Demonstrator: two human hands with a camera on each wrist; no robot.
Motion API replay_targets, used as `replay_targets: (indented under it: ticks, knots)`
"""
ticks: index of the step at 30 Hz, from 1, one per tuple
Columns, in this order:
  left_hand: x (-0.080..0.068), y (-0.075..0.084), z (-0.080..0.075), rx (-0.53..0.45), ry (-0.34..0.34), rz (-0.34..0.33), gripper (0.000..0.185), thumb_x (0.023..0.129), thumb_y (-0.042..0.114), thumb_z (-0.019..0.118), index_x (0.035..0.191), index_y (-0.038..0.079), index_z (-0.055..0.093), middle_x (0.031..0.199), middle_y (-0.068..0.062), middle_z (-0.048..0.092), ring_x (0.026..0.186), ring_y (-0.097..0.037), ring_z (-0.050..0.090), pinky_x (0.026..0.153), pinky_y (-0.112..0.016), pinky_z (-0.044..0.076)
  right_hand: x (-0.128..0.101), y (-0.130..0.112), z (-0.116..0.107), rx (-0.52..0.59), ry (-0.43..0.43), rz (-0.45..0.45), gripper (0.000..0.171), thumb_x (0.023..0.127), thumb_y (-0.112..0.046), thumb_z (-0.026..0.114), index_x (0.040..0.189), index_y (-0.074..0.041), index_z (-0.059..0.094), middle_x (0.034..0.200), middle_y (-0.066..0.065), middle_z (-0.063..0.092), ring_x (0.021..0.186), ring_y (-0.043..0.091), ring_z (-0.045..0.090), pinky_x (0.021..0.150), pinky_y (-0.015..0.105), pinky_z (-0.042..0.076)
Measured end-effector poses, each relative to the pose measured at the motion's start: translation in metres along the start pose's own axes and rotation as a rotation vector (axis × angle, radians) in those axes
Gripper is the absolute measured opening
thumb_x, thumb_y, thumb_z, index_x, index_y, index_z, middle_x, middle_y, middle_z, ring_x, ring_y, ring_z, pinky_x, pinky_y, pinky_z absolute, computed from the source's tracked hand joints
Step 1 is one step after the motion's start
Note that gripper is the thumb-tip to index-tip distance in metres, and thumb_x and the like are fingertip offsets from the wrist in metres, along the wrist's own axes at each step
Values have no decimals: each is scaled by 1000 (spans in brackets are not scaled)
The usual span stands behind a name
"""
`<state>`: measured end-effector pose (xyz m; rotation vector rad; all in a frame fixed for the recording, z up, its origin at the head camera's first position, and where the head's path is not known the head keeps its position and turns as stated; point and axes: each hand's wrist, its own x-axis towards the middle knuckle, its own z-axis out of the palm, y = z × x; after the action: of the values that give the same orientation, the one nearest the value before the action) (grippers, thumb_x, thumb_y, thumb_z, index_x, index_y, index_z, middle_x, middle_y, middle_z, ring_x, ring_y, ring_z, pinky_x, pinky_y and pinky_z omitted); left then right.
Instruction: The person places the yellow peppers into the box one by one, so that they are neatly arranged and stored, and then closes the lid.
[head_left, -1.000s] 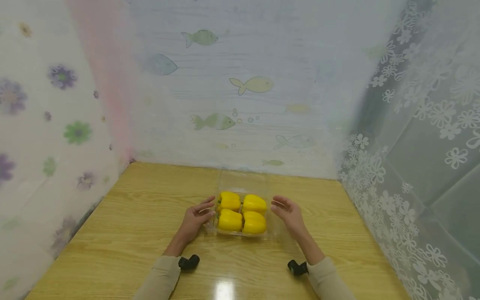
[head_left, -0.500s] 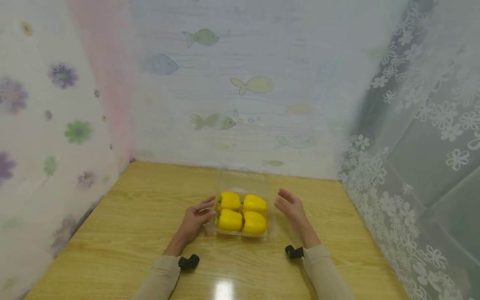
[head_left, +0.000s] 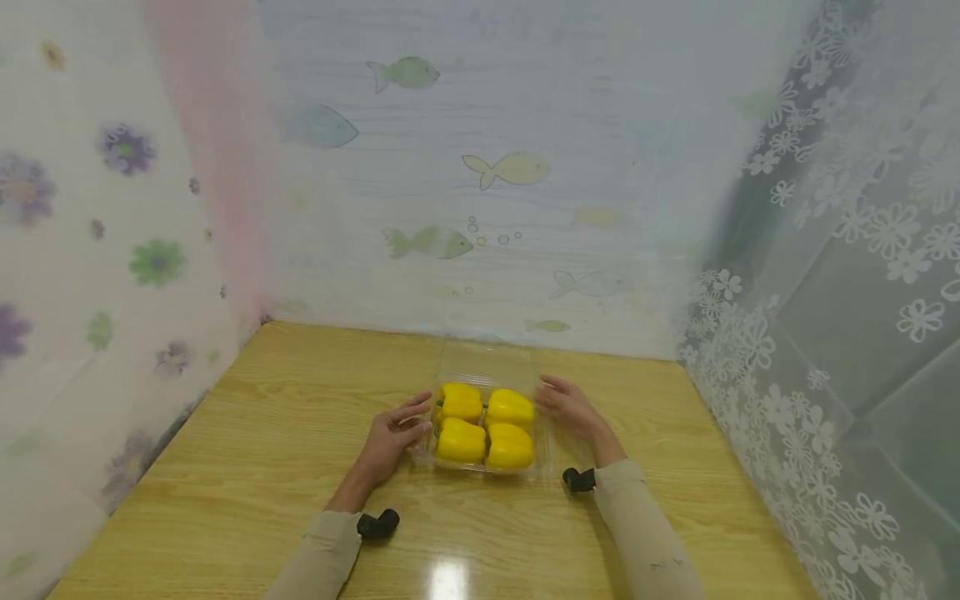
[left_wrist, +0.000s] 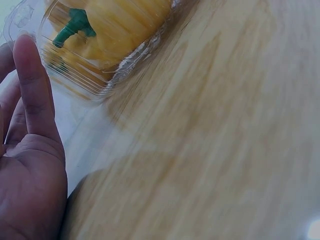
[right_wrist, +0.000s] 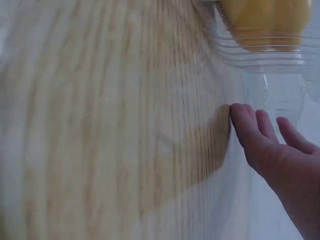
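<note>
A clear plastic clamshell box [head_left: 546, 457] stands in the middle of the wooden table [head_left: 285, 417], with several yellow bell peppers [head_left: 484, 425] packed inside. Its clear lid [head_left: 487, 362] lies open toward the back wall. My left hand [head_left: 393, 429] rests against the box's left side with its fingers straight. In the left wrist view my left hand [left_wrist: 27, 150] lies just beside the box [left_wrist: 85, 75], and a pepper's green stem [left_wrist: 75, 25] shows through the plastic. My right hand [head_left: 566, 404] is at the box's far right corner, fingers relaxed. The right wrist view has my right hand [right_wrist: 270, 145] close to the box [right_wrist: 265, 52], holding nothing.
Curtains enclose the table: a flowered one on the left [head_left: 112, 250], a fish-printed one at the back [head_left: 487, 208] and white lace on the right [head_left: 825, 333]. Bare wood stretches to both sides of the box. A glare spot [head_left: 448, 579] lies near the front edge.
My right hand has moved forward and to the left, from beside the box's right side to its far right corner. The left hand and the box have stayed put.
</note>
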<state>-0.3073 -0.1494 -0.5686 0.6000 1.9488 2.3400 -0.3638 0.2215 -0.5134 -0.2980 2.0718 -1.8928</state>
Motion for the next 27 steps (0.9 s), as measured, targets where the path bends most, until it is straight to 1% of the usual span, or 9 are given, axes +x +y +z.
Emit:
replay_targets:
  ticks: [6, 11, 14, 17, 20, 23, 27]
  knots:
    - [1, 0, 0, -40, -8, 8, 45, 98, 7, 68, 137, -12, 56, 160, -18, 39, 95, -6, 67, 64, -19, 50, 13, 3, 2, -14, 26, 27, 63, 113, -23, 39, 161, 5, 10, 160, 35, 25, 146, 47, 32, 117, 48, 35]
    - [0, -1, 0, -42, -8, 8, 47, 97, 8, 69, 137, -12, 56, 161, -18, 39, 100, -6, 68, 64, -18, 50, 19, 4, 2, 24, 51, 45, 61, 113, -23, 37, 161, 3, 10, 161, 32, 26, 146, 45, 34, 116, 47, 38]
    - [0, -2, -1, -33, -12, 9, 47, 98, 9, 69, 138, -12, 56, 161, -18, 39, 103, -7, 68, 64, -19, 50, 22, 4, 2, 56, 75, 38, 57, 113, -19, 38, 159, 7, 18, 163, 29, 23, 145, 45, 36, 114, 45, 40]
    - [0, -2, -2, -33, -18, 11, 47, 98, 9, 68, 138, -12, 56, 161, -17, 38, 105, -7, 67, 64, -19, 50, 25, 5, 2, 74, 95, 24, 51, 112, -17, 39, 153, 12, 29, 166, 25, 19, 143, 43, 40, 110, 40, 45]
    - [1, -3, -2, -47, -23, 8, 47, 98, 7, 68, 138, -12, 55, 161, -18, 37, 104, -7, 67, 64, -19, 50, 26, 6, 2, 80, 105, 15, 49, 112, -16, 38, 150, 14, 33, 168, 22, 15, 140, 38, 46, 106, 35, 49]
    - [1, -2, -2, -51, -22, 5, 46, 98, 7, 68, 138, -12, 55, 161, -18, 37, 103, -7, 67, 64, -19, 51, 26, 6, 2, 98, 103, 12, 52, 112, -15, 38, 155, 12, 25, 168, 23, 15, 139, 35, 46, 104, 32, 50]
    - [1, -1, -2, -37, -19, 7, 46, 98, 8, 68, 137, -12, 56, 161, -17, 38, 103, -6, 67, 64, -19, 51, 27, 3, 1, 105, 108, 8, 57, 113, -17, 38, 160, 6, 15, 163, 29, 23, 142, 40, 41, 101, 31, 52]
